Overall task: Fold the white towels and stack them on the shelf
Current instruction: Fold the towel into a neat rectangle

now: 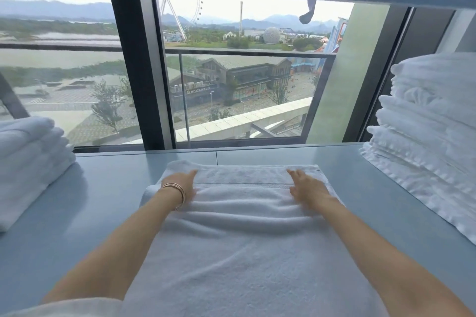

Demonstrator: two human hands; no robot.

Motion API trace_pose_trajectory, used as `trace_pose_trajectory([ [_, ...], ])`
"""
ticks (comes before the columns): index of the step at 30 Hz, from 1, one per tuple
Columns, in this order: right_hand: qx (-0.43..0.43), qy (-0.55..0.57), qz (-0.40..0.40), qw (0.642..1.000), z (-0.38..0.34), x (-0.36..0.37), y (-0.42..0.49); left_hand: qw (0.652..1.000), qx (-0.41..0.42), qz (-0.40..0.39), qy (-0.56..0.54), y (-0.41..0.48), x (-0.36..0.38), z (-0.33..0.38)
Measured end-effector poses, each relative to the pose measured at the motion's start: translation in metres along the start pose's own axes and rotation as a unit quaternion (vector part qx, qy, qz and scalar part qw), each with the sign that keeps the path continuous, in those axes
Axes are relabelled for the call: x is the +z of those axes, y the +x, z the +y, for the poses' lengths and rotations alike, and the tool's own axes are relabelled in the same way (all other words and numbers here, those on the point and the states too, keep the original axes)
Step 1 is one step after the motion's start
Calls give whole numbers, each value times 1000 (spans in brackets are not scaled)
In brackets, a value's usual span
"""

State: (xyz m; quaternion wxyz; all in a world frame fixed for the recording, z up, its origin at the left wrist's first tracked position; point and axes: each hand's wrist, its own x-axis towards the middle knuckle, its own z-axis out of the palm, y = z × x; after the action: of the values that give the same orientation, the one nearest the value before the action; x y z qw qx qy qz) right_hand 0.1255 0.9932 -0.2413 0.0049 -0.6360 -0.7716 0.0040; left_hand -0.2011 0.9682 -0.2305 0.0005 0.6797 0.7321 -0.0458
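L of the towel [239, 226]: folded stack [31, 162] on the shelf [103, 201]. Left hand [184, 183] lies flat, fingers straight, on towel's far-L part; right hand [307, 188] likewise far-R, both equally near. Towel's long axis runs away from person. R of it: taller stack [425, 136].

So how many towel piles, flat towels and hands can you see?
Towel piles: 2, left pile and right pile
Flat towel: 1
Hands: 2, left hand and right hand, both flat on the towel
Total: 5
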Motion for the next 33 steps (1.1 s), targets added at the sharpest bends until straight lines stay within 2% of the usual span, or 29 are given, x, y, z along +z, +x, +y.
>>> trace_pose_trajectory([
  [2,-4,-41,4,999,3,-9,14,998,9,-10,67,11,-12,1],
  [4,-22,-90,8,996,2,-16,24,996,28,-12,82,21,-11,3],
  [7,-43,-116,-31,992,-1,-19,36,994,60,-16,95,31,-4,2],
  [11,-55,-107,-111,987,-2,-25,44,991,58,-86,87,42,-1,0],
  [15,-50,-80,-148,985,-3,-26,48,984,65,-149,69,52,-4,-7],
  [18,-33,-65,-151,986,-6,-23,52,986,80,-128,66,55,-3,-5],
  [22,-21,-67,-145,987,-16,-19,57,994,49,-21,96,54,-3,0],
  [26,-11,-82,-124,989,-27,-19,65,996,18,-48,69,59,-3,4],
  [29,-11,-101,-140,985,-34,-18,65,996,6,-60,71,60,-4,10],
  [33,-38,-127,-109,985,-33,-22,61,990,2,-65,127,57,-8,12],
])
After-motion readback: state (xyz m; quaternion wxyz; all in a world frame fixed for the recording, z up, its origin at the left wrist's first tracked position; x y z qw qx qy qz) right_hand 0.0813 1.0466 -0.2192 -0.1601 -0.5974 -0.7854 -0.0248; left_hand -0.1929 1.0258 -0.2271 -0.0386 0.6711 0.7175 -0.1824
